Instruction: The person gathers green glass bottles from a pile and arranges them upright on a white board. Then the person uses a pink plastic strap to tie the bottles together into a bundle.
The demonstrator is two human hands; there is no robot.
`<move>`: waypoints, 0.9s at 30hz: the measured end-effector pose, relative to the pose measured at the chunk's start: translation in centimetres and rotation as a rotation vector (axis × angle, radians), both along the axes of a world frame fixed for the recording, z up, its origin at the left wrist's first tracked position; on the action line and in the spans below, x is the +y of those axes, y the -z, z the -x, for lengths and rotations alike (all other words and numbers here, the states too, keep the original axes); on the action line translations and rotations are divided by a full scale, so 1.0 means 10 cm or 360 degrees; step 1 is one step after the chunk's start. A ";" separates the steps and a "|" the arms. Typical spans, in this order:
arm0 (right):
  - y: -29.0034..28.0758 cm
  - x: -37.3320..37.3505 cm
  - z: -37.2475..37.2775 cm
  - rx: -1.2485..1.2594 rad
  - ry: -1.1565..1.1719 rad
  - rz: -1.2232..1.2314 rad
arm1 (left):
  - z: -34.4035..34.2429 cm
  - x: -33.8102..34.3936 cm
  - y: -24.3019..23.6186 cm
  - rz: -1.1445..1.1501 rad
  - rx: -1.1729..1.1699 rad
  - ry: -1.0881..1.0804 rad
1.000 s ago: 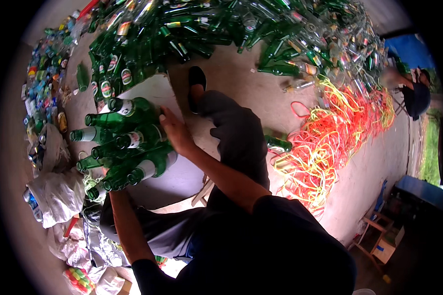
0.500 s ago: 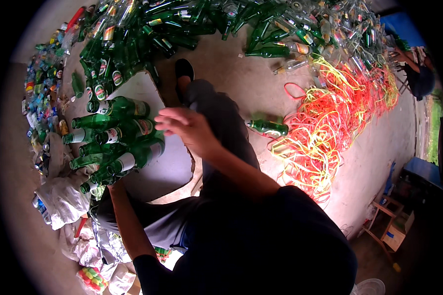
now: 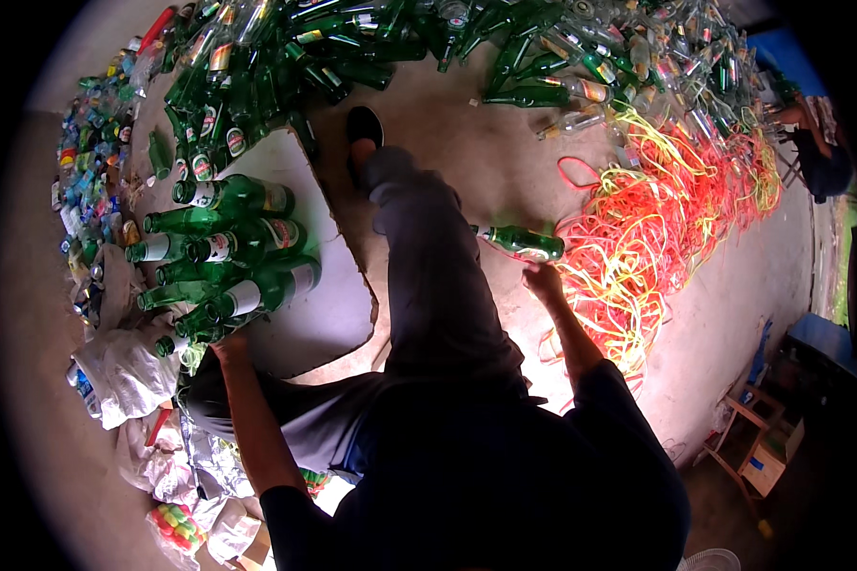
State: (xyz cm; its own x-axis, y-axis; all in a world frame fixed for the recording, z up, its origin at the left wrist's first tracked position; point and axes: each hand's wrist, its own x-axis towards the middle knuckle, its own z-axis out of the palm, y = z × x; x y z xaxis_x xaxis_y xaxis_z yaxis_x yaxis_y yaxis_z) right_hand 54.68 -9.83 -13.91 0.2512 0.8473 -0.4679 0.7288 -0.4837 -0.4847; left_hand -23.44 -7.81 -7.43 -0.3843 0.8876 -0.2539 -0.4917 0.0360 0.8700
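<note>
Several green glass beer bottles (image 3: 243,243) lie stacked in a bundle, necks to the left, on a pale board (image 3: 319,295). My left hand (image 3: 232,346) is against the lower side of this stack, its fingers hidden by the bottles. Out to the right, my right hand (image 3: 543,280) is low by the edge of a heap of red and yellow plastic straps (image 3: 628,257). Its fingers look closed, but what they hold is too small to make out. Just beyond that hand a single green bottle (image 3: 528,244) lies on the floor.
A large pile of green and clear bottles (image 3: 371,48) spreads along the far side. Crushed plastic bottles and cans (image 3: 90,181) line the left, with plastic bags (image 3: 129,376) nearer me. At right stand a wooden stool (image 3: 757,428) and a person (image 3: 819,157).
My right hand has left the stacked bottles and swung right, down to the strap heap beside the lone bottle. My left hand stays at the stack.
</note>
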 end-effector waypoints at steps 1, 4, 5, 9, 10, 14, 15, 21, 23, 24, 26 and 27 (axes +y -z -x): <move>0.11 -0.17 -0.06 -0.0030 -0.0029 -0.0010 | -0.19 0.06 -0.05 -0.0016 -0.0119 0.0024; 0.24 -0.46 -0.05 -0.0080 0.0048 0.0155 | -0.40 0.06 -0.22 -0.0097 -0.0108 0.0064; 0.27 -0.50 -0.03 -0.0098 0.0106 0.0242 | -0.41 0.06 -0.25 -0.0131 -0.0051 0.0078; 0.47 -0.56 -0.02 -0.0029 0.0325 0.0228 | -0.39 0.03 -0.31 -0.0075 0.0979 0.0114; 0.66 -0.60 -0.15 0.0006 0.0424 0.0274 | -0.53 0.09 -0.33 -0.0104 0.0762 0.0090; 0.68 -0.46 -0.20 0.0437 0.0828 0.0337 | -0.91 0.14 -0.64 -0.0181 0.0852 -0.0064; 0.68 -0.41 -0.22 0.0563 0.0871 0.0397 | -0.97 0.14 -0.68 -0.0203 0.1084 -0.0091; 0.77 -0.32 -0.06 0.0900 0.1112 0.0628 | -0.96 0.06 -0.67 -0.0279 0.1031 -0.0146; 0.92 -0.38 -0.06 0.0876 0.1117 0.0619 | -1.08 0.09 -0.69 -0.0269 0.0779 -0.0137; 1.00 -0.42 -0.08 0.0866 0.1115 0.0617 | -1.09 0.08 -0.69 -0.0266 0.0772 -0.0124; 0.97 -0.35 0.07 0.0850 0.1135 0.0577 | -0.97 0.02 -0.67 -0.0260 0.1244 -0.0051; 0.93 -0.31 0.15 0.0839 0.1152 0.0554 | -0.96 0.02 -0.69 -0.0250 0.1472 -0.0013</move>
